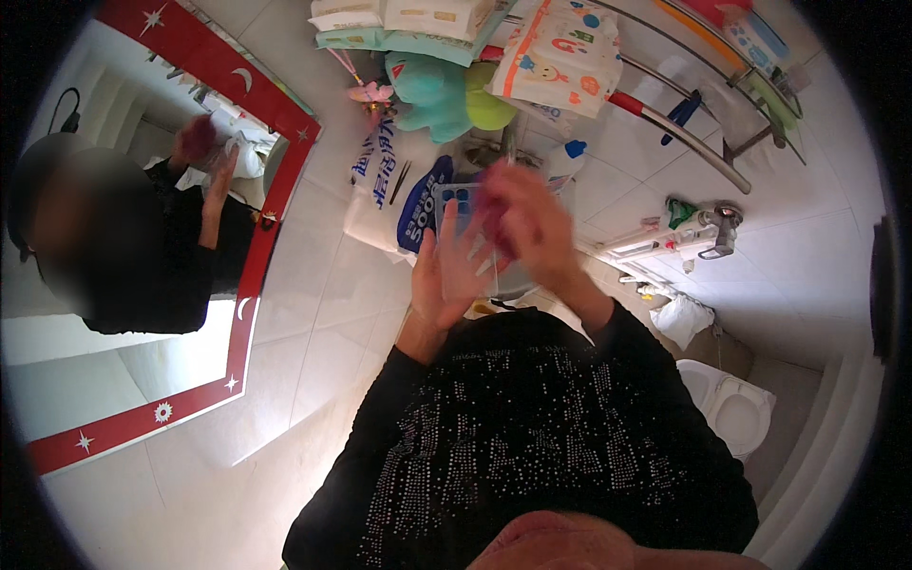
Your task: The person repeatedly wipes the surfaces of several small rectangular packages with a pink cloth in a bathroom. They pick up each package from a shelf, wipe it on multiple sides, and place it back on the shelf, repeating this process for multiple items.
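1. both hands are raised in front of the chest: the left hand (446, 275) is open, palm up, fingers spread wide
2. right hand (532, 223) is blurred, pressed over a dark red soft object (497, 233) lying between the palms; its grip cannot be told
3. behind them stands a white and blue plastic bag (399, 190)
4. a red-framed wall mirror (252, 237) hangs to the left

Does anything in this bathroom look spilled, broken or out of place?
Nothing looks spilled or broken. The one oddity is the clutter up on the wall rack: soft packs and a teal plush toy piled together above the person's hands. The left hand and right hand are blurred around something reddish, too smeared to identify.
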`<state>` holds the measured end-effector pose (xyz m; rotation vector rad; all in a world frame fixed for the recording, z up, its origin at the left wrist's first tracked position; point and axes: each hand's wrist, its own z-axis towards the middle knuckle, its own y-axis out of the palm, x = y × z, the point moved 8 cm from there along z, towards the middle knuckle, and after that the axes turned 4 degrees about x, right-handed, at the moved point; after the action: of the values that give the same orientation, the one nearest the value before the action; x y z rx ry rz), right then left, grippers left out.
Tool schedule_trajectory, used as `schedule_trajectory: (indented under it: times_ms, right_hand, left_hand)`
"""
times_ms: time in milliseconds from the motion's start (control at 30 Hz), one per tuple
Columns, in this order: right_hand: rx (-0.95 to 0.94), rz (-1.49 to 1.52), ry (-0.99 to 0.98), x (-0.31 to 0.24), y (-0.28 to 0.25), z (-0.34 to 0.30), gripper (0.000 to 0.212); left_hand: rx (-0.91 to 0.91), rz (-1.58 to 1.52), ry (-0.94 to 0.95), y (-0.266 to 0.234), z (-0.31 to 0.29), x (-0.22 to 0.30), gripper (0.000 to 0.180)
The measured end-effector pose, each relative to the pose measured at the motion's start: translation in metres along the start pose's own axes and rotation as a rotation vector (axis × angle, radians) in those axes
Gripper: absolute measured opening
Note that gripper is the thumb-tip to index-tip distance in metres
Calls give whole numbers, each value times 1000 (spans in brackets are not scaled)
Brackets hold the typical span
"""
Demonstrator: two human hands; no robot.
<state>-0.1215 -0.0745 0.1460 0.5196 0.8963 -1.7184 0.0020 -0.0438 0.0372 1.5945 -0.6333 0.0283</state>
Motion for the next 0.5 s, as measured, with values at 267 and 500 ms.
schedule_trajectory:
  times_ms: [267,500]
  right_hand:
    - [-272,-394,-217,20,57,-23,37]
    - [-305,-179,-115,13,67,-34,37]
  left_hand:
    - [-16,-64,-136,-20,9,-33,58]
    - [86,-10,-38,-25,10,-12,62]
